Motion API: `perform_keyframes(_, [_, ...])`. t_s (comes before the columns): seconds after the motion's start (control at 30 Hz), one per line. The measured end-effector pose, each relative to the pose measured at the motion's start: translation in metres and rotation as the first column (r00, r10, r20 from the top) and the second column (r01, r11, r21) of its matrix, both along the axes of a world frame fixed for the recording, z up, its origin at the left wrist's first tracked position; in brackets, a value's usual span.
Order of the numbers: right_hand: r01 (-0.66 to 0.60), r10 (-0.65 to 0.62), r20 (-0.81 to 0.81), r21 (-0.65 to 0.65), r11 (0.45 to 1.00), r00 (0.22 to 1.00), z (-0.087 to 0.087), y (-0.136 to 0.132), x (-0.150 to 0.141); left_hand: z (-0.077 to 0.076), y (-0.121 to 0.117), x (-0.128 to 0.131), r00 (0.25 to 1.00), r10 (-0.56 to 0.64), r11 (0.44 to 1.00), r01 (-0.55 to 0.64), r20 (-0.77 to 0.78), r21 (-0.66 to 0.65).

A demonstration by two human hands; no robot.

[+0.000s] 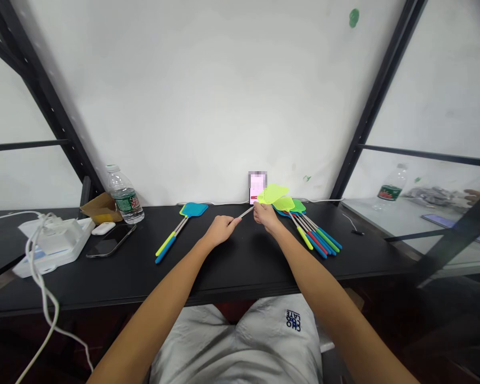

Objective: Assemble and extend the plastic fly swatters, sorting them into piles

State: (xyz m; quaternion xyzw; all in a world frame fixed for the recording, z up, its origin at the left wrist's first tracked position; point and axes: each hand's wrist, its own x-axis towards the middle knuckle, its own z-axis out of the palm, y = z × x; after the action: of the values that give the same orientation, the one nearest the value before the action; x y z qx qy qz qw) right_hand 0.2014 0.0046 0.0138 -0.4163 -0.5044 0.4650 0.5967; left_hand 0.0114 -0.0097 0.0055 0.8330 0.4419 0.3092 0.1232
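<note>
A yellow-green fly swatter is held above the middle of the black table. My left hand is closed around its handle end, and the grip itself is hidden in the fingers. Close to the swatter's head, my right hand pinches the metal rod. Just right of that hand lies a fanned pile of fly swatters with yellow, red, blue and green handles. Left of my left hand, a blue fly swatter lies partly over a yellow-green one.
A lit phone leans against the wall. On the left are a water bottle, a small brown box, a white earbud case, a dark phone and a white power strip with cables. Dark metal posts flank the table.
</note>
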Motion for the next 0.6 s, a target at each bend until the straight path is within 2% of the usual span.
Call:
perform_keyframes(0.37, [0.069, -0.068, 0.005, -0.049, 0.996, 0.998, -0.002, 0.008, 0.007, 0.0, 0.004, -0.001, 0.996, 0.051, 0.995, -0.045, -0.074, 0.086])
perform_keyframes(0.6, [0.108, -0.111, -0.047, -0.059, 0.992, 0.993, -0.003, 0.017, 0.036, -0.003, 0.007, -0.012, 0.99, 0.036, 0.996, -0.025, -0.134, 0.083])
